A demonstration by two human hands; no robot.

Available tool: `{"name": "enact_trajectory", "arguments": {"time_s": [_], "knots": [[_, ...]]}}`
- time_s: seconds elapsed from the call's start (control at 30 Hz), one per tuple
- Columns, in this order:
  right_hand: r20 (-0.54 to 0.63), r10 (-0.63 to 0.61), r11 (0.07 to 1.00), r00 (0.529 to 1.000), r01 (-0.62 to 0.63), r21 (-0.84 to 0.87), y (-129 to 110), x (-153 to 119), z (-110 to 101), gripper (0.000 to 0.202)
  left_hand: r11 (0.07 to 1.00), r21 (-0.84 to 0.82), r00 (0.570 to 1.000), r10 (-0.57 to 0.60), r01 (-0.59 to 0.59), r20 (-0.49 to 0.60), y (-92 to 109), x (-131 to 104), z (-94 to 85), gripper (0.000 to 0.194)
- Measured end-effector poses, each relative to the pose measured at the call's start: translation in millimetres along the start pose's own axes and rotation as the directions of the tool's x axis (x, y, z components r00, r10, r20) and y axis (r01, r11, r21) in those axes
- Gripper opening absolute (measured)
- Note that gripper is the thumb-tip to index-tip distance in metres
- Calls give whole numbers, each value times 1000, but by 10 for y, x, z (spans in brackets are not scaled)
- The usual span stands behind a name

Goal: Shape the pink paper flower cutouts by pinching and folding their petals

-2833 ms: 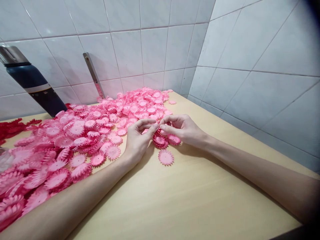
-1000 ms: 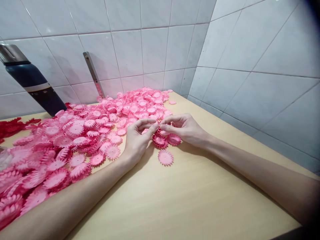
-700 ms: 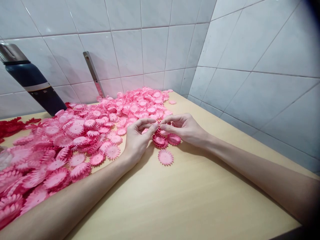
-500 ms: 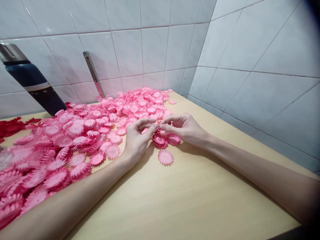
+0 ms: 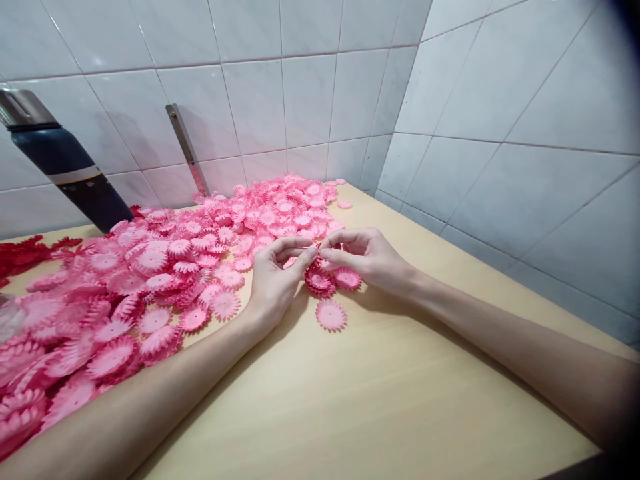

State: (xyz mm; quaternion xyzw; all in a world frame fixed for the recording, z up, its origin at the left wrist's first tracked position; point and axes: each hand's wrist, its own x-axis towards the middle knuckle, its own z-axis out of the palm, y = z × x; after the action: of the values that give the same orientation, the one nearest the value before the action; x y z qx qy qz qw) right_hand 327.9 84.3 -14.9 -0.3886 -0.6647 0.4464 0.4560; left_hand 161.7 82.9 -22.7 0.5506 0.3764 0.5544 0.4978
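Note:
My left hand point(image 5: 277, 277) and my right hand point(image 5: 377, 260) meet fingertip to fingertip over the table, each in a pinch. Between the tips shows a bit of a pink petal disc, mostly hidden by the fingers. Right below them sits a darker pink frilled disc point(image 5: 320, 283), with another pink disc point(image 5: 347, 278) beside it under my right hand. One paler disc with a notched edge point(image 5: 331, 315) lies flat on the table, nearer to me and touched by neither hand.
A large heap of pink petal discs point(image 5: 150, 257) spreads from the left to the back of the wooden table point(image 5: 370, 393). Dark red pieces point(image 5: 23, 257) lie at far left. A dark blue bottle point(image 5: 75, 167) and a metal bracket point(image 5: 187, 147) stand by the tiled wall point(image 5: 260, 100).
Almost nothing differs. My right hand's fingers have shifted very slightly; both hands keep their pinch in the same place.

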Motion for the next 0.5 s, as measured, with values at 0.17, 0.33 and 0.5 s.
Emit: {"name": "enact_trajectory", "arguments": {"time_s": [0.17, 0.33, 0.5], "knots": [[-5, -8, 999, 1000, 7, -43, 14, 11, 14, 19, 998, -33, 999, -47, 47, 8, 20, -10, 8, 31], [-11, -23, 998, 1000, 22, -62, 18, 10, 25, 17, 998, -45, 999, -35, 36, 26, 50, -28, 14, 36], [-36, -27, 999, 999, 25, -32, 16, 13, 37, 17, 999, -23, 999, -40, 40, -8, 45, -27, 21, 31]]}}
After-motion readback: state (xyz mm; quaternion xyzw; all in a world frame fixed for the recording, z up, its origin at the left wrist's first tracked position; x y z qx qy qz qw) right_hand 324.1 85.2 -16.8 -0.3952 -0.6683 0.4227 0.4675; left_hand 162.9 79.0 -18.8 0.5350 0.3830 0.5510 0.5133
